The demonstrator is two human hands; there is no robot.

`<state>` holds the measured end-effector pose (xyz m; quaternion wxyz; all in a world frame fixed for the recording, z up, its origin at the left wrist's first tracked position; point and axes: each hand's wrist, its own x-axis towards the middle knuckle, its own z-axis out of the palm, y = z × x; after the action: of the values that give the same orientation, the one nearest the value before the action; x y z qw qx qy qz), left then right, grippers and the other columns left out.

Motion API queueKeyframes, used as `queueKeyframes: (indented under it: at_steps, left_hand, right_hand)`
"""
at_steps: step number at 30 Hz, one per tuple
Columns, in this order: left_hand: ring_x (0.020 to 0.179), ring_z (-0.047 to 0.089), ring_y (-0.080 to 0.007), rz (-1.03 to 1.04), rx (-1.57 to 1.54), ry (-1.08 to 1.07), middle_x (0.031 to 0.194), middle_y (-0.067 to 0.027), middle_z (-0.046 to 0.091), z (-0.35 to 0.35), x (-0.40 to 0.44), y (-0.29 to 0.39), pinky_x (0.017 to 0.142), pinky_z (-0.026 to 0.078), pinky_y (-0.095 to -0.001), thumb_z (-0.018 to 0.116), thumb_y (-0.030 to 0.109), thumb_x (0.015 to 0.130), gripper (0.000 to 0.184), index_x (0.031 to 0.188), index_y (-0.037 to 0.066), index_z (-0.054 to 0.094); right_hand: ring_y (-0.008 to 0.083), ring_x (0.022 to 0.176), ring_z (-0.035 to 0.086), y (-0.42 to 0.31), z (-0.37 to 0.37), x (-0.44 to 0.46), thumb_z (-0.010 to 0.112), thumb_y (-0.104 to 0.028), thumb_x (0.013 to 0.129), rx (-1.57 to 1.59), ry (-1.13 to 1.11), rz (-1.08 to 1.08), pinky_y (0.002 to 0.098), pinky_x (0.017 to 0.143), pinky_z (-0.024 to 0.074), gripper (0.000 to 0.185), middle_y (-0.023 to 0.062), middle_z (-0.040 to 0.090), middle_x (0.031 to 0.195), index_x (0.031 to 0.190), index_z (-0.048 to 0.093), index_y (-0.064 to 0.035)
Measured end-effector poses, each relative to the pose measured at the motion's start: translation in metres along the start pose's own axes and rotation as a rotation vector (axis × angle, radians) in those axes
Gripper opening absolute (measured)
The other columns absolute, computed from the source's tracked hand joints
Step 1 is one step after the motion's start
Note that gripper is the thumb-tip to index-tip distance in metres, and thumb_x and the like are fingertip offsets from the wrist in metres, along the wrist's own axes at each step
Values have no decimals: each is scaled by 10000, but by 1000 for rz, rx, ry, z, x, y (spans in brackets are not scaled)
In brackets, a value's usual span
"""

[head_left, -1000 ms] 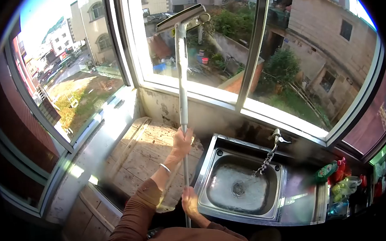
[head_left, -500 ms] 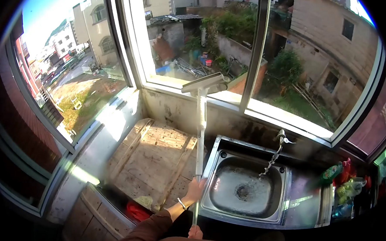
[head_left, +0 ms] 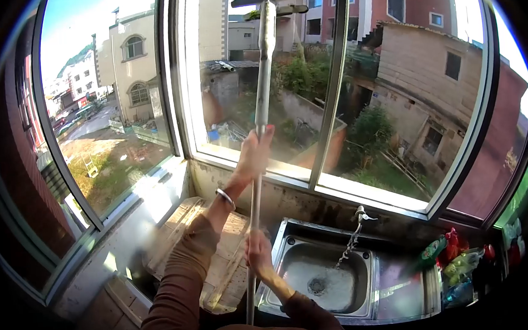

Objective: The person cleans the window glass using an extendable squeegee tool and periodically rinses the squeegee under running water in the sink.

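Note:
A long pole (head_left: 254, 210) with a squeegee head (head_left: 269, 0) rises nearly upright in front of the window glass (head_left: 306, 61). My left hand (head_left: 255, 153), with a bracelet at its wrist, is wrapped round the upper part of the pole. Lower down, my right hand (head_left: 258, 251) is closed round the same pole, left of the sink. The squeegee head is high on the middle pane; whether its blade touches the glass cannot be made out.
Water runs from a tap (head_left: 361, 212) into the metal sink (head_left: 374, 279). Wooden boards (head_left: 222, 275) lie left of it. A green bottle (head_left: 433, 252) and several plastic bags (head_left: 463, 265) stand at the right. Window frames (head_left: 326, 96) rise ahead.
Half a second ago the squeegee head was low, at the sill; it is now high on the pane. Both hands have risen with the pole, and the view has tilted up.

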<state>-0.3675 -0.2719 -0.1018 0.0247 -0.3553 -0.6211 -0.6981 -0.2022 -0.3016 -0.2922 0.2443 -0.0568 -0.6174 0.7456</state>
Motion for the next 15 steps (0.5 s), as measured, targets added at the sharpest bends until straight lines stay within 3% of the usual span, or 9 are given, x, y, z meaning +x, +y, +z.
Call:
queueKeyframes:
  at_steps: [1, 2, 4, 6, 8, 10, 11, 12, 15]
  left_hand:
    - [433, 445, -100, -83, -28, -7, 606, -8, 481, 0, 36, 49, 371, 386, -304, 553, 521, 930, 465, 917, 61, 492]
    - [406, 421, -112, -66, -44, -39, 578, -6, 456, -1, 74, 75, 367, 385, -311, 555, 533, 925, 469, 887, 74, 473]
    - [372, 407, -133, -33, -120, -83, 552, -6, 435, -2, 124, 116, 349, 377, -313, 556, 539, 922, 476, 851, 81, 448]
    - [350, 405, -150, -35, -22, 18, 536, -11, 423, 5, 150, 126, 329, 374, -311, 557, 536, 920, 483, 826, 75, 448]
    - [390, 513, -174, -9, 126, 58, 566, -60, 500, 16, 157, 92, 331, 431, -346, 557, 538, 913, 545, 817, 7, 481]
    - [419, 557, -192, -27, 177, 85, 628, -93, 552, 28, 121, 52, 352, 472, -350, 552, 526, 918, 574, 865, -44, 508]
    - [459, 584, -194, -63, 164, 94, 667, -98, 568, 35, 96, 30, 356, 452, -340, 565, 507, 917, 557, 910, -49, 528]
    - [488, 587, -184, 30, 99, 108, 691, -97, 576, 38, 78, -11, 359, 435, -331, 562, 492, 922, 533, 940, -40, 541]
    - [448, 513, -127, -193, 44, -17, 607, -41, 523, 38, -10, -65, 352, 414, -304, 527, 436, 950, 451, 956, -14, 530]
  right_hand:
    - [70, 398, 367, -62, 10, 28, 393, -448, 1010, 49, -38, 2, 237, 355, 297, 421, -18, 387, 566, 822, 442, -75]
    - [63, 397, 363, -96, 18, 57, 394, -443, 1011, 123, -60, -20, 237, 348, 291, 423, -20, 383, 567, 814, 442, -72]
    - [62, 399, 362, -108, 20, 114, 406, -450, 1004, -37, -3, -221, 235, 347, 288, 421, -20, 388, 580, 825, 448, -71]
    - [59, 399, 361, -128, 17, 139, 418, -457, 997, -40, 6, -248, 229, 348, 287, 420, -21, 394, 595, 838, 455, -70]
    - [55, 391, 354, -116, 2, 128, 426, -434, 1000, 71, -15, -166, 224, 341, 273, 390, -20, 404, 603, 835, 465, -84]
    - [56, 428, 375, -62, -18, 119, 411, -386, 1014, -54, 70, -149, 231, 375, 295, 353, -21, 413, 607, 826, 472, -93]
    - [81, 502, 404, -33, -27, 106, 416, -399, 1013, -85, 111, -127, 263, 447, 334, 395, -7, 422, 610, 797, 478, -74]
    - [106, 575, 432, -4, -35, 89, 421, -412, 1012, -120, 151, -105, 296, 520, 373, 437, 7, 430, 612, 769, 485, -54]
    - [100, 540, 449, 69, -52, 20, 408, -330, 1014, -284, 216, -99, 273, 481, 374, 354, -4, 444, 614, 796, 501, -67]
